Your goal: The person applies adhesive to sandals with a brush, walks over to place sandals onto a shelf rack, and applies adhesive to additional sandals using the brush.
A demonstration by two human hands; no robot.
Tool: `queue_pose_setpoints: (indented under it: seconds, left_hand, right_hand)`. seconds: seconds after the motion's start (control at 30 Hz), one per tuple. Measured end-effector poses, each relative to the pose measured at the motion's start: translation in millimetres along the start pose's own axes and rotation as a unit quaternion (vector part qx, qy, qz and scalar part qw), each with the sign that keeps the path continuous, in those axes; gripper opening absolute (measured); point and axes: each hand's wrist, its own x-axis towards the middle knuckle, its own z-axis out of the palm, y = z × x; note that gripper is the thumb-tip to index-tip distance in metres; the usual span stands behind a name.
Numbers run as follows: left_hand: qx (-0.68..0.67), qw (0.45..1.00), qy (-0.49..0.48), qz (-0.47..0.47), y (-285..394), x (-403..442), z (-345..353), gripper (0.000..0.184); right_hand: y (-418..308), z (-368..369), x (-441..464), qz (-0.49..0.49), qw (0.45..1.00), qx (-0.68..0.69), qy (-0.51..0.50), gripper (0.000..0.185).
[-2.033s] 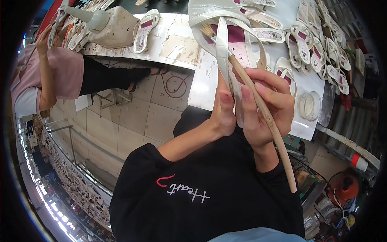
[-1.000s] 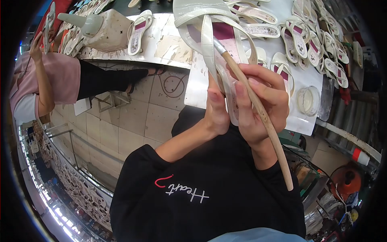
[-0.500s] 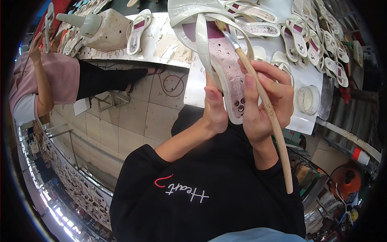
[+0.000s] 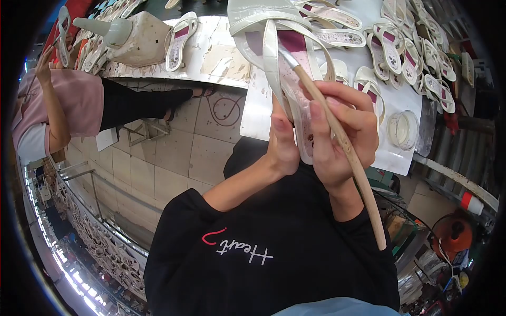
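A white thong sandal (image 4: pixel 270 58) with a purple and pale pink insole is held up in front of my chest. My left hand (image 4: pixel 284 145) grips it near the heel, thumb along the side and the other fingers hidden behind. Between the fingers and thumb of my right hand (image 4: pixel 345 131) is a paintbrush (image 4: pixel 352 160) with a long wooden handle. Its metal collar reaches in under the sandal's straps, and the bristles are hidden behind a strap. The handle slants down past my right wrist.
More white sandals (image 4: pixel 387 50) crowd the white-covered table (image 4: pixel 255 113). A clear glass jar (image 4: pixel 402 130) stands by its right edge. On the left bench are a single sandal (image 4: pixel 182 42) and a block with a grey-green nozzle (image 4: pixel 118 32). Another person (image 4: pixel 58 105) works at far left.
The brush tip has shifted left, from the right part of the purple patch to behind a strap. The sandal has turned slightly, and my right hand has moved a little left.
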Motion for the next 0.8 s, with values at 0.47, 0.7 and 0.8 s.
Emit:
queue_pose_setpoints:
  seconds: [0.47, 0.7, 0.8]
  left_hand:
    - [-0.020, 0.986, 0.147, -0.073, -5.7, 34.5, -64.8, 0.091]
    - [-0.027, 0.968, 0.149, -0.202, -22.6, 115.0, -236.0, 0.098]
    - [0.047, 0.953, 0.160, -0.254, -25.0, 137.2, -291.6, 0.102]
  right_hand:
    - [-13.7, -35.1, -29.5, 0.014, 1.000, -0.014, -0.006, 0.025]
    - [0.3, -78.9, -52.3, 0.069, 0.997, -0.029, 0.036, 0.015]
    - [1.0, -86.8, -53.4, 0.095, 0.992, -0.024, 0.080, 0.017]
